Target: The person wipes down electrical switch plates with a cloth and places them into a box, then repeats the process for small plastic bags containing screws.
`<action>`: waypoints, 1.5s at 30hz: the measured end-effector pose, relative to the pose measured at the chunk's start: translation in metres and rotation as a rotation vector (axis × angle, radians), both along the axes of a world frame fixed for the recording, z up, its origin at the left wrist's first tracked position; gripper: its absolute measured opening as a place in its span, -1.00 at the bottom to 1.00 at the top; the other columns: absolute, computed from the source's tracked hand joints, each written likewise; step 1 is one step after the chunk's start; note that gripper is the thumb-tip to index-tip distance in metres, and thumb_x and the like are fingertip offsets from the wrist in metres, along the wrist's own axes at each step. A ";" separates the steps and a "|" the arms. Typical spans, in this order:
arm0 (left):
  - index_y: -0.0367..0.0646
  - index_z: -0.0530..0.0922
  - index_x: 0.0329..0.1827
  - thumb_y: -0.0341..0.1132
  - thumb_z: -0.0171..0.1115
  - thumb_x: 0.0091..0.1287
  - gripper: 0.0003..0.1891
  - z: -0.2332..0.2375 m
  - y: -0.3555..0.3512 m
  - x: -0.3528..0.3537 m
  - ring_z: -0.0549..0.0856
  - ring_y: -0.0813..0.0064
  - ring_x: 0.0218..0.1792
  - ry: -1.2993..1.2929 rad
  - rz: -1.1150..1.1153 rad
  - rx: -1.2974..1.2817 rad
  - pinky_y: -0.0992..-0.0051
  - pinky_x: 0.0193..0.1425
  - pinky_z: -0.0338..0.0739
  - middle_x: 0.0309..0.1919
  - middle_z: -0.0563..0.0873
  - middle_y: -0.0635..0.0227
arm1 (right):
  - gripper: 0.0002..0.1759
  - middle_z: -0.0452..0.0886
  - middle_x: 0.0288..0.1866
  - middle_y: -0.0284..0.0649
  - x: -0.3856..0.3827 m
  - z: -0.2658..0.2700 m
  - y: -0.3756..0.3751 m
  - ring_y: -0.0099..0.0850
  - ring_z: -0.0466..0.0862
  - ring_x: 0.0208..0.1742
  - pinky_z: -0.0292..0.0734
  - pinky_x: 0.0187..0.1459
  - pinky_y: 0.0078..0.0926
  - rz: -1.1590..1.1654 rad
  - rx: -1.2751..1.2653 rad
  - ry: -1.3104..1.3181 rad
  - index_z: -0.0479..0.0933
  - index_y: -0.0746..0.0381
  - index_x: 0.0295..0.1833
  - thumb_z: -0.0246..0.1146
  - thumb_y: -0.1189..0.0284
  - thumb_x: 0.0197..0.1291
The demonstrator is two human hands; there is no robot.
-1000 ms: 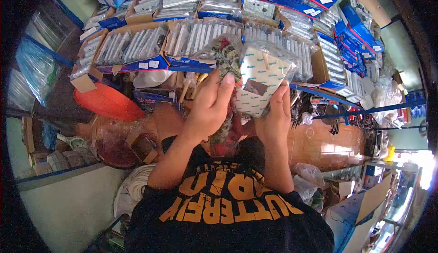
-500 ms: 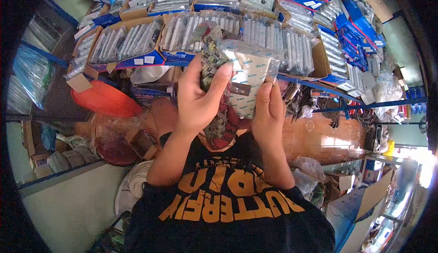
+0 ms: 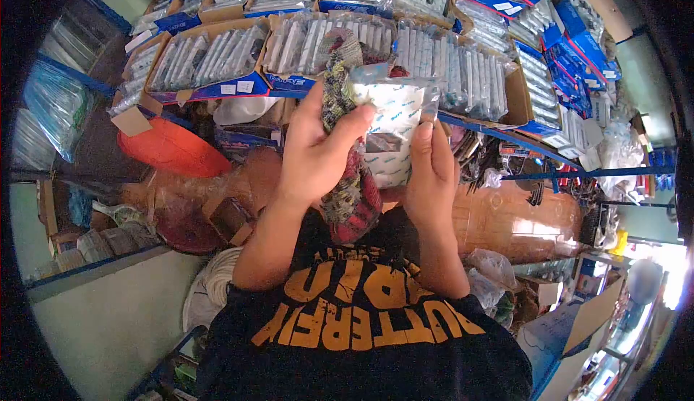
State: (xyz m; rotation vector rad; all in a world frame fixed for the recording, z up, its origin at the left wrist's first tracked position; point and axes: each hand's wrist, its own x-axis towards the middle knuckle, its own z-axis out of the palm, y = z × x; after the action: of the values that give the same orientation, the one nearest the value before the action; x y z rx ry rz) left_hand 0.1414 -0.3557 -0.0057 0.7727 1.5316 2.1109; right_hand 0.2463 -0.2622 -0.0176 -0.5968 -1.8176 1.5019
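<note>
A flat white plate in a clear plastic wrapper, printed with rows of small blue lettering, is held up in front of me; a small dark rectangle shows at its middle. My left hand is closed around a bunched knitted cloth of grey, yellow and red, its thumb pressing on the plate's left side. The cloth sticks up above that hand and hangs down below it. On the right edge, my right hand pinches the wrapped plate between thumb and fingers.
Open cartons packed with similar wrapped plates fill the shelf ahead, with blue boxes at the right. A red-orange basin-like object lies lower left. Coiled white cable and plastic bags are near my sides.
The wrapped plate has tilted slightly, and my right hand has shifted a little lower along its edge. Both hands keep their hold; the view has shifted slightly.
</note>
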 end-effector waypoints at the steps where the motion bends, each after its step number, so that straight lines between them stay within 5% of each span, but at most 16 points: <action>1: -0.32 0.48 0.10 -0.43 0.20 0.32 -0.69 -0.001 -0.003 0.000 0.58 0.66 -0.15 -0.037 -0.044 0.022 0.59 -0.02 0.46 -0.14 0.66 0.37 | -0.61 0.58 -0.10 -0.27 0.000 -0.005 0.002 -0.57 0.53 -0.15 0.48 -0.11 -0.54 0.001 -0.001 0.001 0.47 0.35 0.08 -0.07 0.26 0.48; 3: -0.32 0.46 0.13 -0.42 0.19 0.32 -0.67 -0.001 -0.004 0.001 0.57 0.65 -0.10 -0.072 -0.090 0.045 0.57 0.04 0.44 -0.11 0.65 0.36 | -0.60 0.56 -0.07 -0.28 0.000 -0.017 0.008 -0.57 0.51 -0.12 0.47 -0.08 -0.55 0.082 -0.301 0.083 0.43 0.34 0.15 -0.08 0.25 0.48; 7: -0.35 0.39 0.20 -0.33 0.11 0.38 -0.61 -0.001 -0.001 0.011 0.56 0.54 -0.06 0.027 0.018 0.007 0.50 0.09 0.42 -0.05 0.62 0.28 | -0.59 0.55 -0.03 -0.26 -0.001 -0.011 0.001 -0.56 0.50 -0.05 0.44 0.01 -0.55 -0.022 -0.297 -0.017 0.37 0.34 0.22 -0.09 0.28 0.49; 14: -0.38 0.33 0.23 -0.22 -0.17 0.51 -0.59 -0.041 0.008 0.052 0.47 0.16 0.16 0.298 -0.038 -0.161 0.29 0.26 0.28 0.15 0.47 0.00 | -0.56 0.37 0.10 -0.16 -0.008 -0.066 0.014 -0.40 0.38 0.10 0.22 0.25 -0.47 -0.022 0.025 0.000 0.22 0.26 0.29 -0.22 0.21 0.50; 17: -0.38 0.38 0.15 -0.42 -0.03 0.41 -0.69 -0.065 0.018 0.058 0.54 0.00 -0.02 0.573 0.159 -0.168 0.20 0.15 0.39 0.01 0.51 -0.08 | -0.48 0.28 0.19 -0.11 -0.012 -0.076 0.024 -0.37 0.31 0.20 0.18 0.29 -0.41 0.009 0.063 -0.150 0.13 0.23 0.35 -0.19 0.10 0.48; 19: -0.40 0.34 0.22 -0.52 0.05 0.32 -0.61 -0.069 0.023 0.046 0.49 -0.18 0.08 0.275 0.005 -0.209 0.13 0.21 0.35 0.08 0.46 -0.22 | -0.39 0.25 0.26 -0.12 -0.013 -0.063 0.011 -0.38 0.25 0.28 0.16 0.31 -0.39 0.147 -0.531 0.134 0.08 0.25 0.39 -0.25 0.02 0.48; 21: -0.38 0.27 0.30 -0.17 -0.19 0.52 -0.53 -0.063 0.029 0.034 0.36 -0.01 0.28 0.441 0.100 -0.245 0.27 0.38 0.16 0.23 0.39 -0.06 | -0.31 0.26 0.29 -0.18 -0.010 -0.058 -0.002 -0.37 0.26 0.29 0.10 0.35 -0.46 0.185 -0.525 0.053 0.03 0.31 0.42 -0.34 -0.04 0.48; 24: -0.40 0.34 0.24 -0.12 -0.19 0.52 -0.52 -0.053 0.027 0.010 0.41 0.02 0.23 0.660 0.295 -0.228 0.30 0.34 0.21 0.18 0.44 -0.06 | -0.39 0.24 0.30 -0.16 -0.005 -0.059 -0.005 -0.39 0.24 0.31 0.09 0.35 -0.48 0.380 -0.584 0.066 0.01 0.30 0.43 -0.29 0.08 0.50; 25: -0.40 0.36 0.22 -0.10 -0.19 0.52 -0.51 -0.049 0.026 0.003 0.43 0.03 0.21 0.745 0.368 -0.229 0.30 0.32 0.23 0.15 0.47 -0.05 | -0.45 0.24 0.30 -0.13 -0.006 -0.060 -0.009 -0.37 0.25 0.31 0.09 0.35 -0.45 0.356 -0.409 0.089 0.01 0.31 0.41 -0.27 0.16 0.51; 27: -0.37 0.40 0.18 -0.06 -0.21 0.53 -0.50 -0.036 0.022 0.002 0.48 0.09 0.13 0.036 0.038 -0.186 0.32 0.27 0.28 0.08 0.52 -0.01 | -0.50 0.24 0.30 -0.10 -0.012 -0.059 -0.013 -0.36 0.25 0.30 0.09 0.35 -0.43 0.324 -0.235 0.114 0.00 0.31 0.40 -0.25 0.23 0.51; 29: -0.33 0.40 0.18 -0.03 -0.21 0.53 -0.50 -0.057 0.020 0.007 0.50 0.18 0.08 0.365 0.098 -0.295 0.34 0.21 0.32 0.05 0.54 0.07 | -0.50 0.20 0.30 -0.21 -0.018 -0.050 -0.014 -0.46 0.28 0.23 0.19 0.26 -0.49 0.178 -0.175 0.061 -0.02 0.21 0.43 -0.23 0.22 0.51; 31: -0.29 0.38 0.20 -0.04 -0.21 0.53 -0.52 -0.062 0.020 0.023 0.50 0.25 0.09 -0.086 -0.020 -0.264 0.35 0.24 0.30 0.08 0.54 0.11 | -0.52 0.20 0.29 -0.17 -0.028 -0.037 -0.017 -0.43 0.26 0.25 0.16 0.29 -0.45 0.126 -0.234 0.115 -0.01 0.21 0.40 -0.21 0.22 0.50; 36: -0.29 0.36 0.21 -0.13 -0.10 0.51 -0.59 -0.078 0.017 0.056 0.51 0.28 0.08 0.113 0.071 -0.231 0.33 0.22 0.31 0.09 0.51 0.09 | -0.51 0.37 0.11 -0.07 -0.056 -0.026 0.037 -0.36 0.38 0.11 0.22 0.21 -0.42 -0.034 -0.218 0.033 0.24 0.34 0.20 -0.15 0.12 0.47; 39: -0.31 0.43 0.07 -0.20 0.00 0.48 -0.68 -0.070 0.012 0.053 0.56 0.33 -0.14 0.224 -0.043 -0.194 0.31 0.00 0.41 -0.16 0.58 0.06 | -0.49 0.52 -0.07 -0.15 -0.072 -0.016 0.069 -0.41 0.44 -0.01 0.32 0.12 -0.43 -0.138 0.198 -0.036 0.42 0.37 0.07 -0.06 0.09 0.44; 42: -0.31 0.45 -0.08 -0.24 0.05 0.46 -0.75 -0.080 0.003 0.042 0.53 0.33 -0.38 0.104 -0.219 -0.420 0.30 -0.23 0.40 -0.43 0.54 0.09 | -0.59 0.56 -0.21 -0.27 -0.096 0.041 0.120 -0.57 0.49 -0.20 0.40 -0.15 -0.55 -0.150 0.225 0.009 0.47 0.32 0.03 0.01 0.16 0.42; 45: -0.32 0.44 -0.23 -0.23 0.06 0.46 -0.73 -0.086 -0.003 0.039 0.47 0.37 -0.51 0.071 -0.151 -0.294 0.31 -0.38 0.34 -0.57 0.47 0.14 | -0.58 0.61 -0.07 0.12 -0.157 0.036 0.221 -0.05 0.64 -0.03 0.49 -0.02 -0.27 -0.194 0.823 0.120 0.39 0.36 0.11 0.14 0.24 0.33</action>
State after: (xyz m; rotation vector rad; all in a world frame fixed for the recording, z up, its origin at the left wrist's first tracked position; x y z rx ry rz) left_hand 0.1799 -0.3588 -0.0912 0.8326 1.7129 1.7172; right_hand 0.0891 -0.0412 0.0186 -0.2488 -1.9977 0.5502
